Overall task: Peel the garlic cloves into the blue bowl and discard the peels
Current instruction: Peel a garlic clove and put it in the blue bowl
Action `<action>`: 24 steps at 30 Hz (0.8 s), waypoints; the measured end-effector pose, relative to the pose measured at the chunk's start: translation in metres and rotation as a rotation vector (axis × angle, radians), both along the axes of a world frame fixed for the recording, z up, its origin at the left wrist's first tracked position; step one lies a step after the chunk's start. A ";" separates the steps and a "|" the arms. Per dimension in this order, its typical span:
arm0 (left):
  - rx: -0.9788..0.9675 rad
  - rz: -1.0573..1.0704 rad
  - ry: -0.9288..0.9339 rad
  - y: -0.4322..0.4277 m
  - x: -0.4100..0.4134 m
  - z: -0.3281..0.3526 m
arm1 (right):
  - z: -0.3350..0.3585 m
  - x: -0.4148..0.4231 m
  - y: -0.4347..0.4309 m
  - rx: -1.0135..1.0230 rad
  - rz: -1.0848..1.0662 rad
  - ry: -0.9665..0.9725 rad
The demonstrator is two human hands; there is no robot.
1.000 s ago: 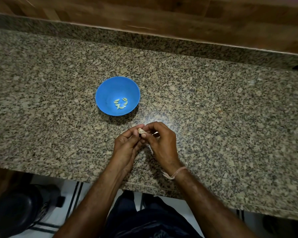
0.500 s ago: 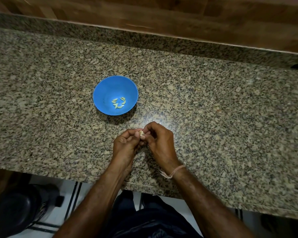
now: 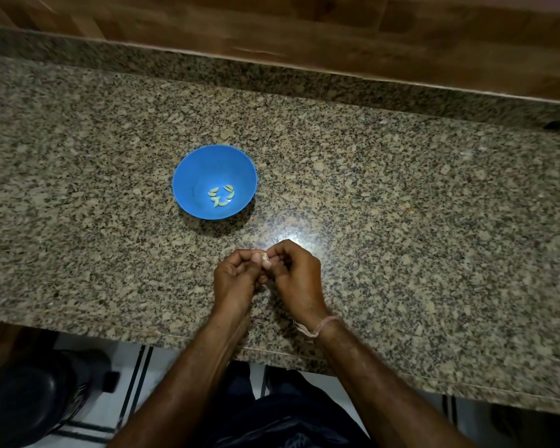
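Garlic clove (image 3: 265,255), small and pale with dry papery skin, is pinched between the fingertips of both hands, just above the speckled stone desk (image 3: 401,205) near its front edge. The left hand (image 3: 236,279) and the right hand (image 3: 296,273) are both curled round it. It looks tiny and light, hard inside, with thin skin that tears easily. Once bare it may turn slippery, so a firm pinch at its two ends seems best while a nail lifts the skin. The round blue plastic bowl (image 3: 204,168) stands apart, farther back and left, with a few peeled cloves (image 3: 221,197) at its bottom.
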State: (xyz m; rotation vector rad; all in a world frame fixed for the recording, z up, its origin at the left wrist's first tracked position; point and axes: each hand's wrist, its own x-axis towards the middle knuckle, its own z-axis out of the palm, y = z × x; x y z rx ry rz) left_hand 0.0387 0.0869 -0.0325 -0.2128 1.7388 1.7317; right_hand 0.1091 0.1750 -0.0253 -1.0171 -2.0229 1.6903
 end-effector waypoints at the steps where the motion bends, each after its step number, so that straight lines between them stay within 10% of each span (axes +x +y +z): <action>1: -0.008 0.004 0.002 0.000 0.000 -0.001 | -0.001 0.000 0.001 -0.001 0.000 -0.003; 12: -0.085 -0.052 0.015 0.001 -0.008 -0.002 | -0.013 -0.004 0.009 0.014 0.042 -0.055; 24: -0.577 -0.327 0.831 -0.007 -0.038 -0.017 | -0.039 0.025 0.014 -0.010 0.030 -0.126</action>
